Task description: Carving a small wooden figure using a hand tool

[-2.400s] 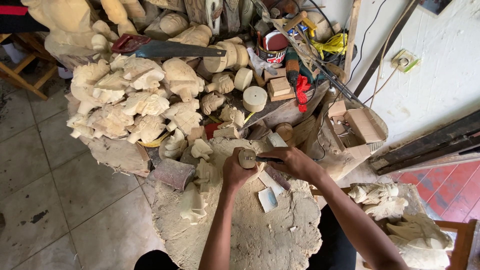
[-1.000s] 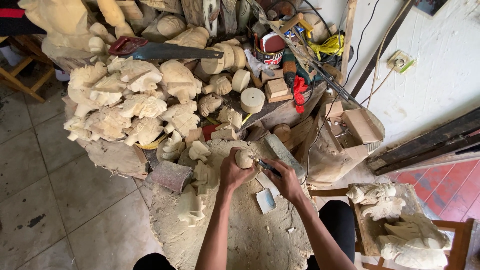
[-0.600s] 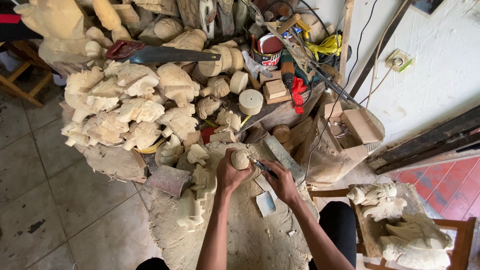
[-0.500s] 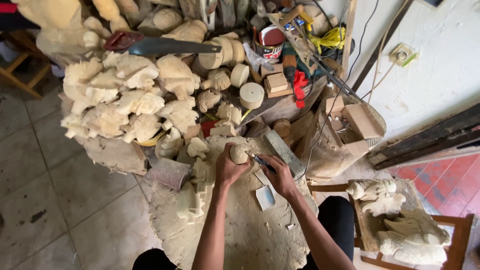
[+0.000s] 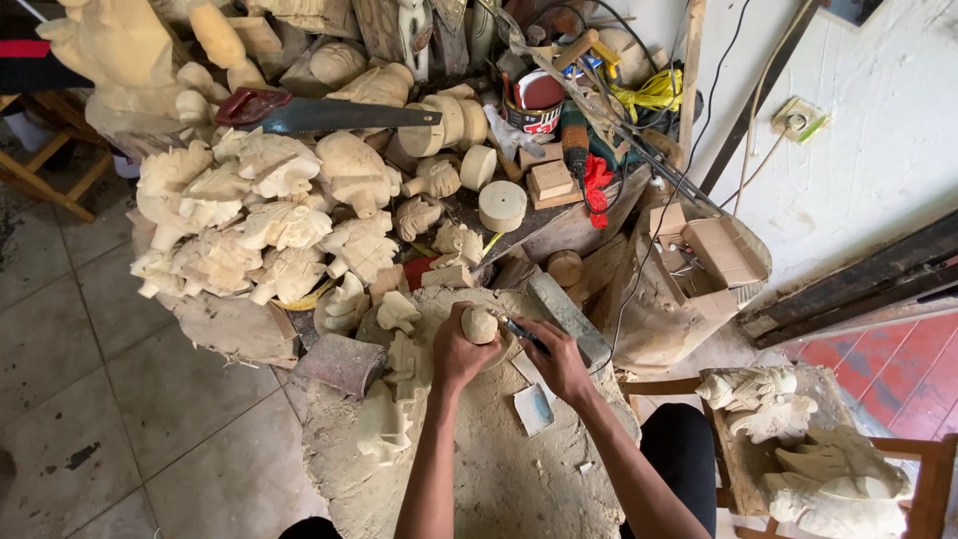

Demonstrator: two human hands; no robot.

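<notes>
My left hand [image 5: 457,351] grips a small pale wooden carving piece [image 5: 480,324] and holds it upright on the dusty round work block [image 5: 479,469]. My right hand [image 5: 559,357] holds a thin dark carving tool [image 5: 521,332] with its tip against the right side of the piece. Both forearms reach up from the bottom of the head view. A flat whitish scrap [image 5: 533,409] lies on the block just below my right hand.
A heap of pale carved wooden figures [image 5: 269,225] fills the left. A handsaw [image 5: 319,115] lies across its top. Round wood blanks [image 5: 501,205], a tin [image 5: 539,100], cables and small boxes [image 5: 714,250] crowd the back. Finished carvings [image 5: 798,449] rest on a chair at right. Tiled floor lies left.
The view has shifted slightly. My hands stay on the block, with the left turning the piece a little and the right keeping the tool against it.
</notes>
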